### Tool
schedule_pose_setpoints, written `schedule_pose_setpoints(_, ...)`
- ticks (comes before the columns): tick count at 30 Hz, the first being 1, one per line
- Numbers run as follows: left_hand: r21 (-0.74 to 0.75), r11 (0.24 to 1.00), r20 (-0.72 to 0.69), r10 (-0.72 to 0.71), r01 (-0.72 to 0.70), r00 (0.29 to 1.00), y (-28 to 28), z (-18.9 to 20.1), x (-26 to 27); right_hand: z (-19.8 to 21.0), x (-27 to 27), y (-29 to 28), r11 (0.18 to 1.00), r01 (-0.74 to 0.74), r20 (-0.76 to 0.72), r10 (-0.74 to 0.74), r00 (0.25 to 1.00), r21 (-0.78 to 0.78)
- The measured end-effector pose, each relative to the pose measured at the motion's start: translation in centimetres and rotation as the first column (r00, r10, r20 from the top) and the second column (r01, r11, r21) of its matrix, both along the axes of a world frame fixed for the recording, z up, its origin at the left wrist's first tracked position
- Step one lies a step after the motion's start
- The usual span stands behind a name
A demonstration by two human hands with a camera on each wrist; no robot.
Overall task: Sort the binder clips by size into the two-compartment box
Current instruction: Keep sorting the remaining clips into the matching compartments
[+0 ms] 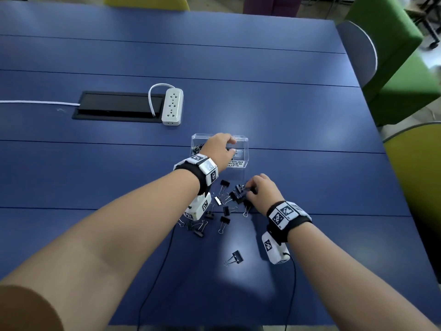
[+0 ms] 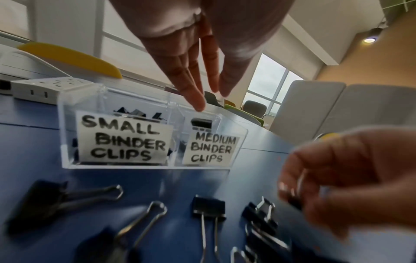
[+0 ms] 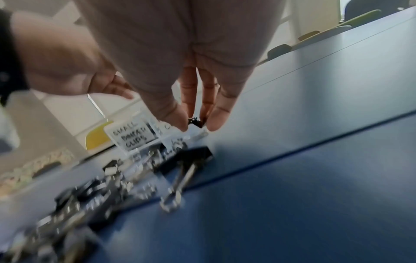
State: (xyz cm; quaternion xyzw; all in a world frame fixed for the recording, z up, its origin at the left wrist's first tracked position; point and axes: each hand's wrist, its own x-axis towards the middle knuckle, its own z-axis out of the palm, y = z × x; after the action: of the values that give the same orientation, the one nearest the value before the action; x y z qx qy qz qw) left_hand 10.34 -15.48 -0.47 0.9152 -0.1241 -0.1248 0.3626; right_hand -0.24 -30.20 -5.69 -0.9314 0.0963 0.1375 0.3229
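Observation:
A clear two-compartment box (image 1: 244,140) stands on the blue table (image 1: 298,111). Its labels (image 2: 126,142) read SMALL BINDER CLIPS on the left and MEDIUM BINDER CLIPS on the right. Several small clips (image 2: 137,113) lie in the left compartment, and one black clip (image 2: 201,122) shows in the right one. My left hand (image 1: 231,145) hovers over the medium compartment with straight fingers (image 2: 198,101), holding nothing. Loose black binder clips (image 1: 224,210) lie scattered in front of the box. At the pile's right edge my right hand (image 1: 248,188) pinches a small black clip (image 3: 195,121) between thumb and fingers.
One binder clip (image 1: 235,256) lies alone nearer to me. A white power strip (image 1: 172,106) and a black cable hatch (image 1: 119,105) sit at the back left. Chairs (image 1: 393,56) stand along the table's right edge. Thin black cables (image 1: 294,283) trail from both wrist cameras.

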Motion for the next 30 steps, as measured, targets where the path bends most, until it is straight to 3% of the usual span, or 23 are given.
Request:
schedule_pose_setpoints(3, -0.013, 1.0, 0.039, 0.004, -0.004, 0.999, 1.5, -0.7, -2.1, 1.3, 1.1, -0.3, 0.992, 0.103, 0.07, -0.108, 0.992, 0.071)
schedule_pose_setpoints(6, 0.074, 0.996, -0.038, -0.055, 0.058, 0.998, 2.9, -2.1, -5.1, 2.4, 2.9, -0.3, 0.982, 0.163, 0.132, -0.175, 0.976, 0.093)
schedule_pose_setpoints(11, 0.254, 0.944, -0.156, -0.175, 0.21, 0.972, 4.0, -4.9, -8.5, 3.6, 6.0, 0.7, 0.992, 0.12, 0.17, -0.125, 0.978, 0.039)
schedule_pose_setpoints(18, 0.255, 0.932, -0.147, -0.224, 0.256, 0.963, 4.7, -6.2, -10.0, 3.5, 5.4, 1.2, 0.994, 0.103, 0.218, -0.109, 0.97, 0.036)
schedule_pose_setpoints(22, 0.285, 0.921, -0.1, -0.247, 0.265, 0.964, 5.0, -6.1, -9.9, 1.4, 2.5, 1.7, 0.992, -0.108, 0.058, 0.111, 0.992, -0.062)
schedule_pose_setpoints(25, 0.273, 0.929, -0.065, -0.242, 0.25, 0.968, 5.0, -5.7, -9.9, 0.1, 1.2, 2.0, 0.962, -0.248, -0.09, 0.238, 0.967, -0.112)
schedule_pose_setpoints(30, 0.192, 0.963, -0.024, -0.188, 0.189, 0.982, 4.5, -5.0, -8.9, 0.1, 1.1, 1.7, 0.969, -0.195, -0.073, 0.186, 0.98, -0.15)
